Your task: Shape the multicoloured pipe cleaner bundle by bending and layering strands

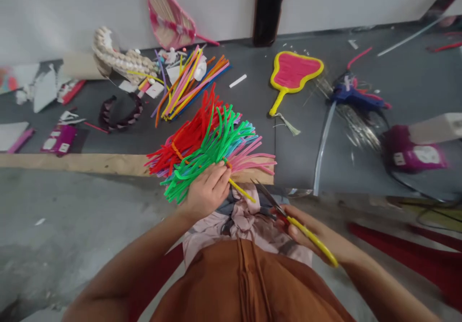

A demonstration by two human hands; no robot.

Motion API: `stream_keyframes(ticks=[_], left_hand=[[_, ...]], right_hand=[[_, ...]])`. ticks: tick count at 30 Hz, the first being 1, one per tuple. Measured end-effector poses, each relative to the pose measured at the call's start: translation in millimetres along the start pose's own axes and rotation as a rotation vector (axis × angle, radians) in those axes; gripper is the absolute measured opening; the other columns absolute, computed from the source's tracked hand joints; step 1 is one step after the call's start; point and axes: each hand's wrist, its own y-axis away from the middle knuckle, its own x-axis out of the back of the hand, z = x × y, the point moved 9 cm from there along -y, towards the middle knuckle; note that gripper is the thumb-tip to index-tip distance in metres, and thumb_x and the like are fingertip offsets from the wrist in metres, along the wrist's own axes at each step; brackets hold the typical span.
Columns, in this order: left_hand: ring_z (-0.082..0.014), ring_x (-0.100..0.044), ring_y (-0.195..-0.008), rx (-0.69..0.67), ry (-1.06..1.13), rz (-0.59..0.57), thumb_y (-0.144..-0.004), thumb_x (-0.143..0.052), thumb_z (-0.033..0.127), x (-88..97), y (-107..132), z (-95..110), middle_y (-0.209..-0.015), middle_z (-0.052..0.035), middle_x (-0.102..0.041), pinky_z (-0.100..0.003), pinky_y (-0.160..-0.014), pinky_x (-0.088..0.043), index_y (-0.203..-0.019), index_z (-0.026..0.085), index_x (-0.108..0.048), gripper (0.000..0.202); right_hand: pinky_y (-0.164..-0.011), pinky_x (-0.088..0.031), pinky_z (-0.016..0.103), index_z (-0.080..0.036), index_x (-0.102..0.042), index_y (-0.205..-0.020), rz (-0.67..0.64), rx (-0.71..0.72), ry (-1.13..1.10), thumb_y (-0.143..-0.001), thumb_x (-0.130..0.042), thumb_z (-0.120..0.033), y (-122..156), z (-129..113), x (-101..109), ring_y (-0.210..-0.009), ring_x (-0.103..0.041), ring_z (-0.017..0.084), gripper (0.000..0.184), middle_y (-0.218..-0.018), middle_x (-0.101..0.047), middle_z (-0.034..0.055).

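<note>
My left hand (210,188) is closed over a bundle of green pipe cleaners (216,141) at the table's front edge. Beneath its fingertips a yellow pipe cleaner (242,190) sticks out toward my lap. Red pipe cleaners (191,132), tied with an orange one, lie behind and left of the green ones; pink pipe cleaners (254,157) and blue ones fan out on the right. In my right hand (301,225) are scissors with yellow handles (313,239). Their blades are slightly parted and point up-left, a short way right of the yellow pipe cleaner's end.
Loose coloured pipe cleaners (189,88) lie behind the bundle. A pink hand fan with a yellow rim (296,71) lies further right. Also on the table are a blue glue gun (355,96), a purple box (59,139) and a dark braided headband (121,120).
</note>
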Motion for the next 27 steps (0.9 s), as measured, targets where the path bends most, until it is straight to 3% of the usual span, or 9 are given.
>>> stream_keyframes(ticks=[4, 8, 14, 18, 22, 27], left_hand=[[-0.0255, -0.062, -0.122, -0.037, 0.023, -0.061, -0.093, -0.052, 0.007, -5.7, 5.4, 0.0, -0.119, -0.0125, -0.070, -0.040, -0.108, -0.050, -0.124, 0.010, -0.063, 0.033], [-0.0269, -0.061, -0.124, -0.047, 0.067, -0.076, -0.093, -0.051, 0.005, -4.0, 4.5, -0.7, -0.120, -0.0141, -0.070, -0.041, -0.109, -0.049, -0.122, 0.007, -0.064, 0.032], [-0.0271, -0.064, -0.119, -0.041, 0.068, -0.074, -0.095, -0.048, 0.006, 0.5, 0.1, -0.4, -0.115, -0.0150, -0.071, -0.041, -0.106, -0.051, -0.119, 0.006, -0.064, 0.029], [-0.0263, -0.065, -0.116, -0.017, 0.068, -0.060, -0.094, -0.046, 0.005, 1.0, 0.4, -1.2, -0.111, -0.0150, -0.071, -0.040, -0.105, -0.052, -0.117, 0.004, -0.065, 0.030], [-0.0257, -0.065, -0.115, 0.035, 0.074, -0.006, -0.094, -0.048, 0.005, 4.3, 2.7, -4.8, -0.100, -0.0115, -0.069, -0.038, -0.103, -0.052, -0.118, 0.005, -0.065, 0.030], [-0.0272, -0.065, -0.109, 0.024, 0.056, -0.072, -0.096, -0.042, 0.009, 2.5, 6.0, -3.7, -0.096, -0.0116, -0.068, -0.038, -0.093, -0.057, -0.123, 0.004, -0.063, 0.034]], right_hand=[[-0.088, -0.051, 0.036, -0.020, -0.055, -0.132, -0.060, 0.002, 0.085, -0.090, -0.040, -0.073, -17.6, -14.1, -6.5, -0.100, -0.059, 0.024, 0.069, -0.106, -0.063, 0.0098], [-0.085, -0.052, 0.034, -0.021, -0.061, -0.119, -0.047, -0.029, 0.121, -0.092, -0.036, -0.072, -27.0, -23.6, -8.5, -0.096, -0.059, 0.023, 0.063, -0.101, -0.064, 0.0081], [-0.070, -0.050, 0.028, -0.022, -0.064, -0.106, 0.025, -0.078, 0.120, -0.094, -0.043, -0.064, -24.6, -37.3, -11.7, -0.077, -0.056, 0.019, 0.048, -0.084, -0.063, 0.0046], [-0.070, -0.051, 0.030, -0.025, -0.064, -0.102, 0.040, -0.091, 0.106, -0.093, -0.045, -0.063, -19.9, -46.7, -13.9, -0.077, -0.057, 0.020, 0.043, -0.083, -0.063, 0.0053], [-0.067, -0.049, 0.028, -0.023, -0.061, -0.099, 0.055, -0.092, 0.099, -0.095, -0.040, -0.062, -24.9, -47.8, -16.1, -0.072, -0.054, 0.018, 0.045, -0.080, -0.059, 0.0037], [-0.063, -0.047, 0.026, -0.022, -0.058, -0.092, 0.090, -0.095, 0.115, -0.096, -0.041, -0.060, -34.5, -43.9, -15.8, -0.068, -0.050, 0.015, 0.042, -0.080, -0.059, 0.0027]])
